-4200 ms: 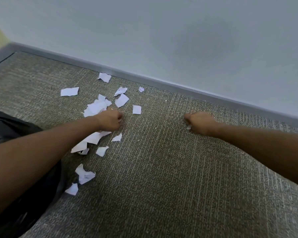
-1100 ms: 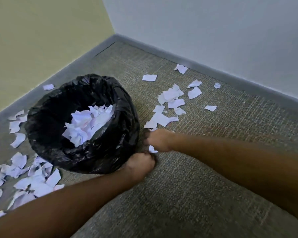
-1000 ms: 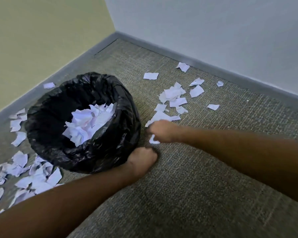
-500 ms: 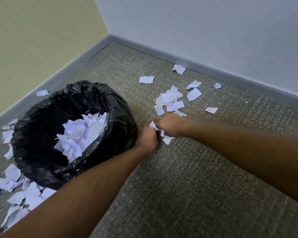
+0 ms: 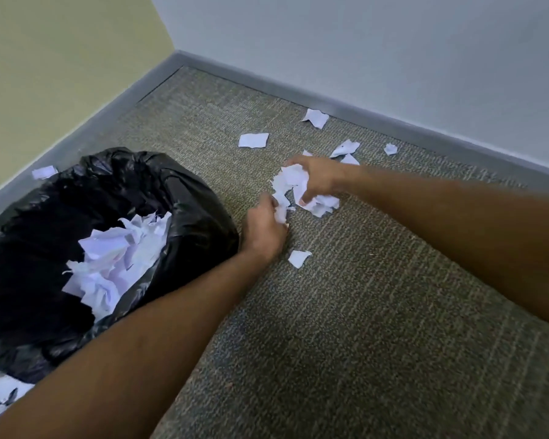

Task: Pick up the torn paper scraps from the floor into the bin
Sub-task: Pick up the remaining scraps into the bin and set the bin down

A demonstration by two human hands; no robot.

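While both my hands, right hand (image 5: 320, 180) and left hand (image 5: 264, 228), curl around a bunch of paper scraps (image 5: 293, 185) just above the floor (image 5: 362, 312), I judge gathering underway; next, carry it left over the bin (image 5: 184, 198) and let go.

**Colours of a carpeted corner with paper scraps**

The carpet (image 5: 346, 312) is olive-grey, flecked and woven in fine pale lines that form a ribbed pattern. White scraps (image 5: 253, 140) with a faint lilac tint lie on it. The bin (image 5: 200, 229) is lined in glossy black plastic with pale highlights, and the paper inside it is the same lilac-white. The bunch (image 5: 290, 182) of paper gripped in the hands is white. The left wall (image 5: 61, 58) is pale yellow-green, the far wall (image 5: 393, 42) pale blue-grey. The skirting (image 5: 346, 104) is plain mid-grey.
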